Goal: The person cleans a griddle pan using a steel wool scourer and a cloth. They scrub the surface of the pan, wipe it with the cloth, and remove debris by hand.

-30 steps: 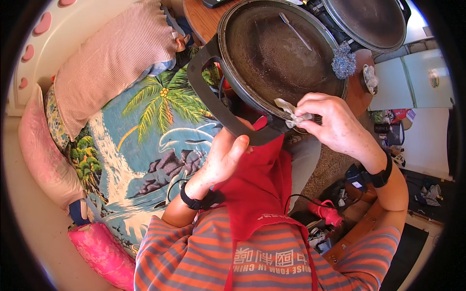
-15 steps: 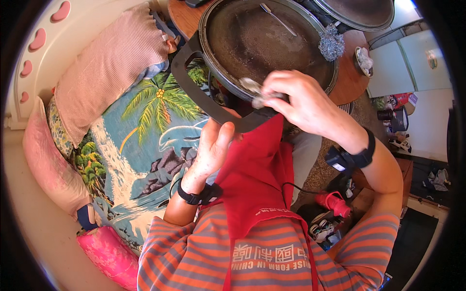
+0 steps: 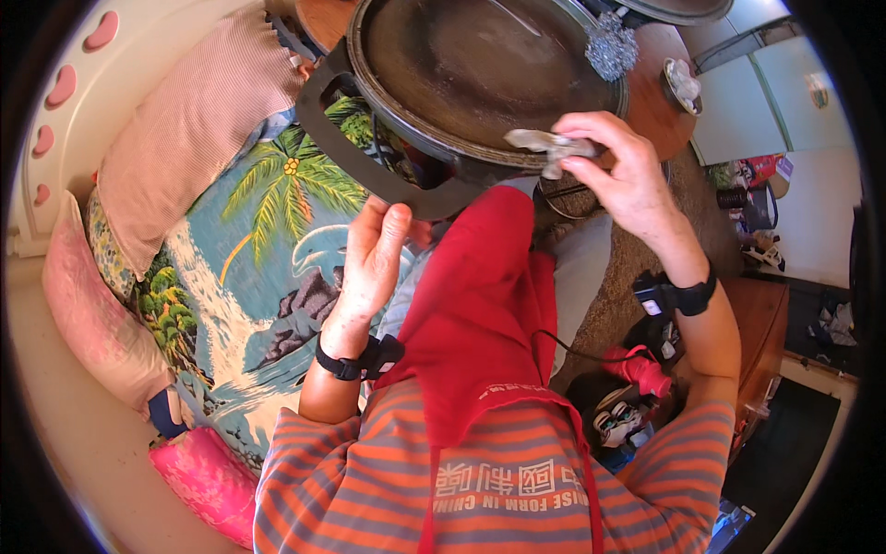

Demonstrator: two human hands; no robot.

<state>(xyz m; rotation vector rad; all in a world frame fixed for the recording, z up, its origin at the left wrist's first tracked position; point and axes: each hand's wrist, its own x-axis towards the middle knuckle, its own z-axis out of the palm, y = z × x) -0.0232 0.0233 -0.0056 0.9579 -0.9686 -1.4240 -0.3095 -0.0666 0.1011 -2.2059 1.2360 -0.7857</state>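
A large round electric griddle pan [image 3: 461, 69], brown and stained inside, tilts at the top of the view. A broad dark curved handle [image 3: 369, 174] juts from its near left side. My left hand [image 3: 374, 254] grips that handle's lower edge, thumb up, fingers partly hidden behind it. Between the thumb and fingers of my right hand [image 3: 628, 171] is a crumpled greyish cloth [image 3: 546, 146], at the pan's near right rim. Whether the cloth touches the rim, I cannot tell. A thin brush [image 3: 517, 17] lies in the pan.
A silvery steel wool scourer [image 3: 611, 46] sits at the pan's far right rim. On the wooden table stands a bowl [image 3: 683, 88] of white pieces. Another round pan [image 3: 678, 7] is beyond. A bed with a palm-patterned cover [image 3: 286, 203] and pillows [image 3: 198, 129] fills the left.
My right hand has moved right along the pan's near rim with the cloth, away from the handle. The pan and handle have shifted up and left in view, with my left hand still on the handle.
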